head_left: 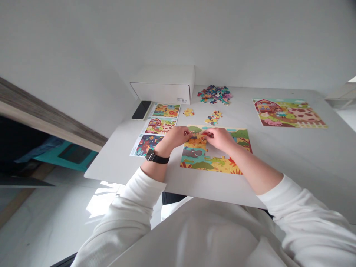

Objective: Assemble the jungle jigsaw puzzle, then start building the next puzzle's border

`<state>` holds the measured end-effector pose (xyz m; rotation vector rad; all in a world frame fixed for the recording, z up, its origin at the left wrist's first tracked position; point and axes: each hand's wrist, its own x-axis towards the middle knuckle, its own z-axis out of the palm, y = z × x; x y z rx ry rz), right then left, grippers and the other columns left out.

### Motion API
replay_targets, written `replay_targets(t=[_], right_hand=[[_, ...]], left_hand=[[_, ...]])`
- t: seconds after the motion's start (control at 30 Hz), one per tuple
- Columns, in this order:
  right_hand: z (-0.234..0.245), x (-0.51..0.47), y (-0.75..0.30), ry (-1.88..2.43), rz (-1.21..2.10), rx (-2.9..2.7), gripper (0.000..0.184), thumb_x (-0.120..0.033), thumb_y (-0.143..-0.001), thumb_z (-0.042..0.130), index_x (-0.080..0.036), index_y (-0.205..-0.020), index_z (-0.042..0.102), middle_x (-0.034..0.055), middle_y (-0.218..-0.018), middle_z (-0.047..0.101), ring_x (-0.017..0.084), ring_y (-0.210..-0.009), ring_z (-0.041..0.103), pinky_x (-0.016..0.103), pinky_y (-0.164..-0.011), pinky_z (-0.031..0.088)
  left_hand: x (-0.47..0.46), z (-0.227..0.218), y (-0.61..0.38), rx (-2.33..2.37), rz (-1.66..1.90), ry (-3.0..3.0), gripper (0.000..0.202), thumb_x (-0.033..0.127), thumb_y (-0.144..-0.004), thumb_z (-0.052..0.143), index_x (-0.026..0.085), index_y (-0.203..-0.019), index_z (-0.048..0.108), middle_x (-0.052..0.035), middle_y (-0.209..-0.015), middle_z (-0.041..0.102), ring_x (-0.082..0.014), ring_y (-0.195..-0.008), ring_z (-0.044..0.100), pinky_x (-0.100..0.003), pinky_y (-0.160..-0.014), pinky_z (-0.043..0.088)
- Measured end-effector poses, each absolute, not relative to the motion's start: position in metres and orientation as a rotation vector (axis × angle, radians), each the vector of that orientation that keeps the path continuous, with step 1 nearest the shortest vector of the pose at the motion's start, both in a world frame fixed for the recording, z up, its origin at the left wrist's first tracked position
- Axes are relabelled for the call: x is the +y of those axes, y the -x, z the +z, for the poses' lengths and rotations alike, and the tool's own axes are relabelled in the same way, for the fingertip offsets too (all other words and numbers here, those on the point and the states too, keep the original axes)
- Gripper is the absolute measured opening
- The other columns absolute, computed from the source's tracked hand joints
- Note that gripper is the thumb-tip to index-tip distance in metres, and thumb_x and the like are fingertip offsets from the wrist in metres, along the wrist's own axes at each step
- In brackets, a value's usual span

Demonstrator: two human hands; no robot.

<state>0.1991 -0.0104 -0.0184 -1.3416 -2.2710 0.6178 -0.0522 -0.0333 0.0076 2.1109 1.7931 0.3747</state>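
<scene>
My left hand [175,136] and my right hand [218,139] meet over the top of a part-built jungle jigsaw puzzle [196,163], which lies on the white table [292,163]. The bare table shows through a gap in its middle. My right fingertips pinch a small jigsaw piece [207,134]. My left fingertips rest on pieces at the puzzle's upper left, and whether they grip one is hidden. A black watch [157,157] circles my left wrist.
Beyond my hands lie a heap of loose jigsaw pieces [214,94] and small joined groups of pieces [213,118]. A farm jigsaw puzzle [289,113] lies to the right. On the left are a printed picture sheet [154,129], a black phone [141,110] and a white box [164,85].
</scene>
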Motion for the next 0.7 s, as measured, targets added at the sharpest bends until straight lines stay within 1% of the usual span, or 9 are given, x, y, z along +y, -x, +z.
replay_targets(t=[0.2, 0.3, 0.4, 0.5, 0.6, 0.7], right_hand=[[-0.017, -0.01, -0.198, 1.327, 0.512, -2.346, 0.022, -0.023, -0.095, 0.074, -0.027, -0.113, 0.086, 0.0083, -0.109, 0.082, 0.027, -0.097, 0.076, 0.04, -0.087, 0.059], [-0.017, -0.01, -0.199, 1.327, 0.502, -2.362, 0.021, -0.025, -0.098, 0.073, -0.027, -0.114, 0.085, 0.0084, -0.108, 0.08, 0.026, -0.097, 0.074, 0.039, -0.087, 0.057], [-0.017, -0.012, -0.203, 1.299, 0.488, -2.352, 0.021, -0.027, -0.097, 0.075, -0.027, -0.116, 0.085, 0.0076, -0.108, 0.078, 0.025, -0.095, 0.072, 0.038, -0.087, 0.056], [-0.017, -0.016, -0.208, 1.255, 0.484, -2.353, 0.027, -0.026, -0.095, 0.078, -0.027, -0.121, 0.083, 0.0079, -0.117, 0.077, 0.024, -0.096, 0.073, 0.038, -0.087, 0.057], [-0.017, -0.019, -0.21, 1.183, 0.47, -2.386, 0.028, -0.022, -0.093, 0.078, -0.027, -0.12, 0.083, 0.008, -0.128, 0.075, 0.026, -0.107, 0.074, 0.039, -0.093, 0.058], [-0.018, -0.02, -0.209, 1.133, 0.448, -2.436, 0.02, -0.021, -0.093, 0.077, -0.027, -0.111, 0.084, 0.0074, -0.129, 0.077, 0.028, -0.115, 0.074, 0.041, -0.102, 0.058]], left_hand=[[-0.033, 0.004, 0.048, 1.777, 0.37, -2.122, 0.025, 0.046, -0.097, 0.07, 0.022, -0.092, 0.075, -0.0062, -0.085, 0.077, -0.0215, -0.073, 0.065, -0.03, -0.063, 0.038], [-0.034, 0.002, 0.046, 1.777, 0.368, -2.099, 0.017, 0.04, -0.094, 0.072, 0.023, -0.093, 0.074, -0.0045, -0.087, 0.077, -0.0201, -0.072, 0.064, -0.03, -0.063, 0.037], [-0.034, 0.0, 0.046, 1.787, 0.374, -2.083, 0.012, 0.035, -0.091, 0.074, 0.023, -0.093, 0.075, -0.0037, -0.087, 0.078, -0.0195, -0.072, 0.064, -0.03, -0.063, 0.037], [-0.034, -0.002, 0.046, 1.782, 0.384, -2.076, 0.012, 0.035, -0.09, 0.074, 0.023, -0.094, 0.075, -0.0038, -0.087, 0.078, -0.0198, -0.073, 0.064, -0.029, -0.063, 0.038], [-0.035, -0.002, 0.045, 1.786, 0.383, -2.064, 0.012, 0.034, -0.091, 0.074, 0.023, -0.095, 0.076, -0.0042, -0.088, 0.078, -0.0208, -0.075, 0.066, -0.03, -0.066, 0.041], [-0.035, -0.003, 0.044, 1.797, 0.381, -2.061, 0.013, 0.034, -0.091, 0.074, 0.024, -0.097, 0.077, -0.0047, -0.09, 0.078, -0.0222, -0.077, 0.067, -0.031, -0.068, 0.043]])
